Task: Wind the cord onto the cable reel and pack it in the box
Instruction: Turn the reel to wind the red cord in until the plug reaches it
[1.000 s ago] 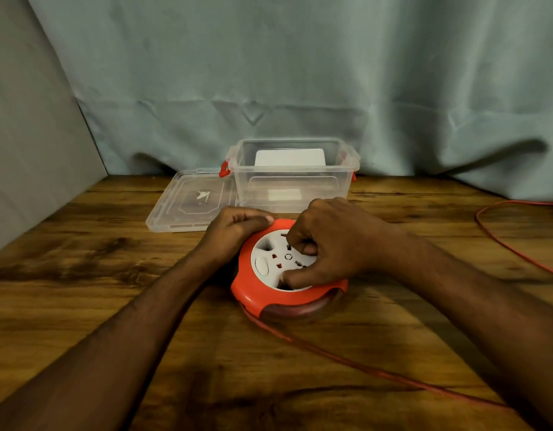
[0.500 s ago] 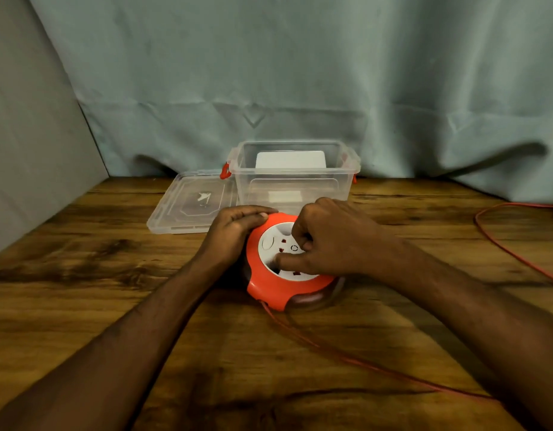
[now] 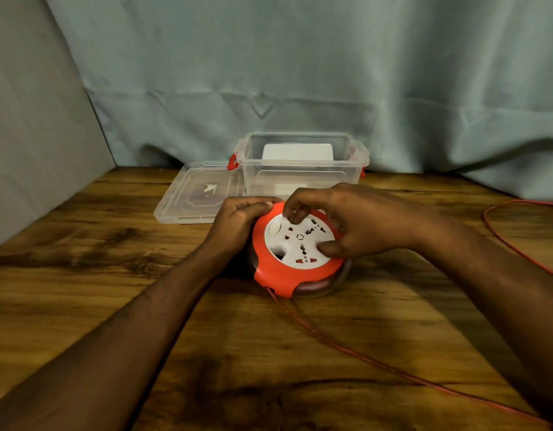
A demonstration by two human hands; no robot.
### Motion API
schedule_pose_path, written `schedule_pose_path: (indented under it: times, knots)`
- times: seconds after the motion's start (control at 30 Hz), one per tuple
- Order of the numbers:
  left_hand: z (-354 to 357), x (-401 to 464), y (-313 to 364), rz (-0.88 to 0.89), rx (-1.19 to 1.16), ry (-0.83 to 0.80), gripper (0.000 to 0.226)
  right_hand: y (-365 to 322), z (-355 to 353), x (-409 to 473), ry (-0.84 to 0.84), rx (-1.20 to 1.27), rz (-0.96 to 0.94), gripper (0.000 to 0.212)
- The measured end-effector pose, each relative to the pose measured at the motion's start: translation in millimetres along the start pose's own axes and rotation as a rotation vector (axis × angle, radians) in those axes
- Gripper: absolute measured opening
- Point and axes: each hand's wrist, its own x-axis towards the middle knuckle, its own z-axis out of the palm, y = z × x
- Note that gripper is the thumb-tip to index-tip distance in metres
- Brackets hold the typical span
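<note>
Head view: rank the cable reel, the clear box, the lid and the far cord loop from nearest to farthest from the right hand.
1. cable reel, under the right hand, touched.
2. clear box, just behind.
3. lid, flat, left of the box.
4. cord loop, at the table's right edge.

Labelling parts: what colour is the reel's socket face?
White, ringed by the orange housing of the cable reel; head view.

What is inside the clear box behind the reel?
Through the box wall, one white flat item leans at the back. The hands and reel hide the lower front; nothing else shows.
</note>
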Motion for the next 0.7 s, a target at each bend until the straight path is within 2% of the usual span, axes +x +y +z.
schedule_pose_path:
  times: [0.17, 0.5, 0.7]
  knots:
    - [-1.2, -0.7, 0.4, -0.009, 0.05, 0.012, 0.027, -2.9, 3.7, -0.6, 0.065, 0.002, 0.012, 0.08]
    - [-1.0, -1.3, 1.0, -0.034, 0.094, 0.007, 0.027, -12.2, 13.3, -0.4, 0.156, -0.137, 0.019, 0.05]
    - [2.3, -3.3, 4.6, -0.014, 0.088, -0.007, 0.028, -16.9, 20.0, -0.1, 0.23, -0.171, -0.003, 0.058]
